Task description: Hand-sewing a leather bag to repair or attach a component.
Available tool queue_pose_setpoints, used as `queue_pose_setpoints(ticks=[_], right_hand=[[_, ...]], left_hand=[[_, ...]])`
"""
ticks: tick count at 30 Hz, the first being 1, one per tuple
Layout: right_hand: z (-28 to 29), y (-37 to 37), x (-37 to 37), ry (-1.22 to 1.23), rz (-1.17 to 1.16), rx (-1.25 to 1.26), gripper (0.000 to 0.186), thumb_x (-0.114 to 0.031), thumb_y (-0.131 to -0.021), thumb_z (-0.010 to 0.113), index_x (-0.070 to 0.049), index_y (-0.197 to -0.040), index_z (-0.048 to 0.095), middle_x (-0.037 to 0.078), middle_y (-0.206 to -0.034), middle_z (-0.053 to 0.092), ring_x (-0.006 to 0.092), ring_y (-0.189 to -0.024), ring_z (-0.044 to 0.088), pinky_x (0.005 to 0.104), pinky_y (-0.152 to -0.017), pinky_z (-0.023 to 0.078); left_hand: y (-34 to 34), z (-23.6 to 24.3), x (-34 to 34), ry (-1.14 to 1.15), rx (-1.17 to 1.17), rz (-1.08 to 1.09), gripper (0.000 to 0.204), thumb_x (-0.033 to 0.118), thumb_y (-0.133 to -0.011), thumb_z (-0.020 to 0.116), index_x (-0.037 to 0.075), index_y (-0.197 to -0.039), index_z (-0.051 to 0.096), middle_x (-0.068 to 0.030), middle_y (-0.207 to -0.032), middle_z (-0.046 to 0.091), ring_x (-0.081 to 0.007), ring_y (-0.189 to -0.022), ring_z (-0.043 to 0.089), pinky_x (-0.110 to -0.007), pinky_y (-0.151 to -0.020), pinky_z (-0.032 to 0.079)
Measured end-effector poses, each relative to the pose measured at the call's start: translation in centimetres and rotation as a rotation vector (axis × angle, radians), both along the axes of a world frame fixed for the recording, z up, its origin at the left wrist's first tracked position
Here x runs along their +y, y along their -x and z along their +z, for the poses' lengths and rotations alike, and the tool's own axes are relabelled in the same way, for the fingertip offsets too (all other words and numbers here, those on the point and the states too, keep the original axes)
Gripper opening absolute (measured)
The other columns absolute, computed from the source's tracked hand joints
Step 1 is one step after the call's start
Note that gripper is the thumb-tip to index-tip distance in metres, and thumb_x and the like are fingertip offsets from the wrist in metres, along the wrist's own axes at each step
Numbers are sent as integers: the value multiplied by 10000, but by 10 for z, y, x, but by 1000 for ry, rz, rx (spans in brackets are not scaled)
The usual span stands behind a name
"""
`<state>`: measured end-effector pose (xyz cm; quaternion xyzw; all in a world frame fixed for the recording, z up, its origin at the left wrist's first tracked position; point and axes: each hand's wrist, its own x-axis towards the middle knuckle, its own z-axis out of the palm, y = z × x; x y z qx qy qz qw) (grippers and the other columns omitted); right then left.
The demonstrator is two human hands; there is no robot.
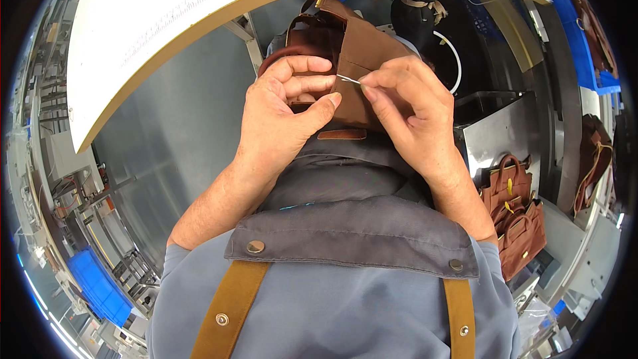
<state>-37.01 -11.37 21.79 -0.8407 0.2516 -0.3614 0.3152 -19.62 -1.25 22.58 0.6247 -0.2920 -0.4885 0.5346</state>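
Observation:
Just above the brown leather bag [367, 60] in my lap, my right hand [415, 108] pinches a thin, pale needle-like piece [348, 79] between thumb and forefinger. Whether it is metal or stiff thread I cannot tell. Its far end reaches the fingertips of my left hand [280, 105]. There the fingers are curled but apart from the thumb, and no grip on the piece shows. The bag lies tilted, with a flap or side panel raised and a dark red-brown rounded part behind my left fingers. A small brown leather strip [342, 134] rests at the bag's near edge.
A white tabletop with a curved edge [166, 23] spans the far side. Several brown handbags [515, 216] stand at the right, near a grey metal box [502, 129]. A blue bin [578, 46] with brown pieces is far right. A dark machine [413, 16] stands behind the bag.

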Motion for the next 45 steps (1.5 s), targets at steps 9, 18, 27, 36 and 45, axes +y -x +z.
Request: queue_pose_setpoints(ticks=[9,18,27,36,45], right_hand=[[4,-2,2,85,-11,64,138,-31,-827,765,-75,-952,726,48,-888,651,208,-712,656,316,-594,511],[-2,-4,2,151,-14,56,146,-19,-819,765,-71,-946,715,59,-892,646,218,-713,655,320,-596,514],[-8,-9,-3,-60,-14,-91,124,6,-855,746,-19,-969,704,81,-921,659,176,-762,674,285,-631,532],[-8,-3,-10,-75,8,-3,99,-16,-867,743,-27,-962,722,76,-923,669,179,-799,681,286,-644,540],[-13,-7,-7,-43,65,38,110,-42,-856,743,-55,-964,728,84,-924,674,241,-813,673,335,-691,534]], left_hand=[[3,6,1,-8,-41,-6,403,-6,-867,730,31,-1229,556,-98,-1042,761,-97,-908,641,-272,-869,511],[5,1,1,37,-107,10,414,-18,-861,733,40,-1232,560,-78,-998,765,-94,-894,651,-268,-846,513],[6,-4,3,92,-90,-2,414,3,-855,743,21,-1223,555,-90,-993,755,-116,-895,691,-265,-827,536],[-6,-14,-3,-25,17,-60,512,42,-896,752,-48,-1358,549,-112,-1121,715,-90,-874,679,-256,-837,551],[-4,-18,-4,-86,-14,-87,499,64,-913,753,-41,-1366,571,-128,-1193,712,-88,-921,685,-250,-857,553]])
